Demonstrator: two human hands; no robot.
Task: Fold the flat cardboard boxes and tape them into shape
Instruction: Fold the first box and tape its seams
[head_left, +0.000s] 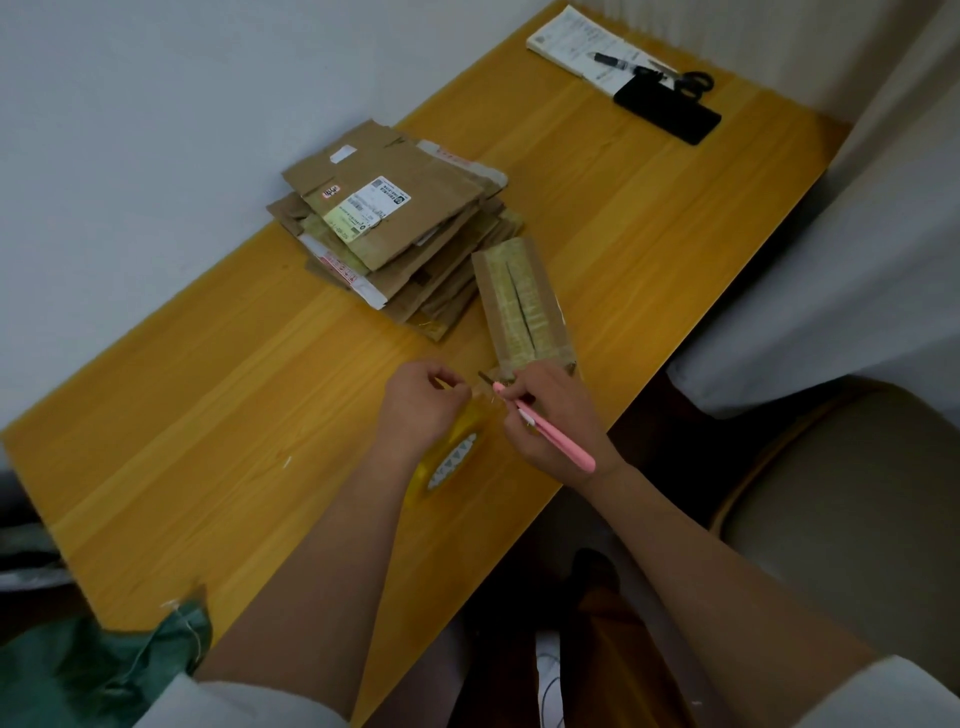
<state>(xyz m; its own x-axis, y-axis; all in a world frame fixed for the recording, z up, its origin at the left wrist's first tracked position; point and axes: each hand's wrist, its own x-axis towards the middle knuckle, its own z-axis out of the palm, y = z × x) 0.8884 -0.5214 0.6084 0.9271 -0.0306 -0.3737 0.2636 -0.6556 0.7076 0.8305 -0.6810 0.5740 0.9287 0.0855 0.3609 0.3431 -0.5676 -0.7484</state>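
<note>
A folded-up cardboard box (522, 301) stands on the yellow wooden table (218, 415), its taped top seam facing me. A stack of flat cardboard boxes (395, 223) lies behind it to the left. My left hand (421, 402) pinches a strip of clear tape pulled from the yellow tape roll (449, 457), which lies under my wrist. My right hand (550, 415) grips a pink utility knife (550, 431), its blade tip at the tape strip just before the box's near end.
At the table's far right end lie a paper pad (571, 39), a pen (615, 61), black scissors (685, 80) and a black phone (667, 111). A green bag (104, 670) sits at the near left corner. A beige chair (857, 519) is right of the table.
</note>
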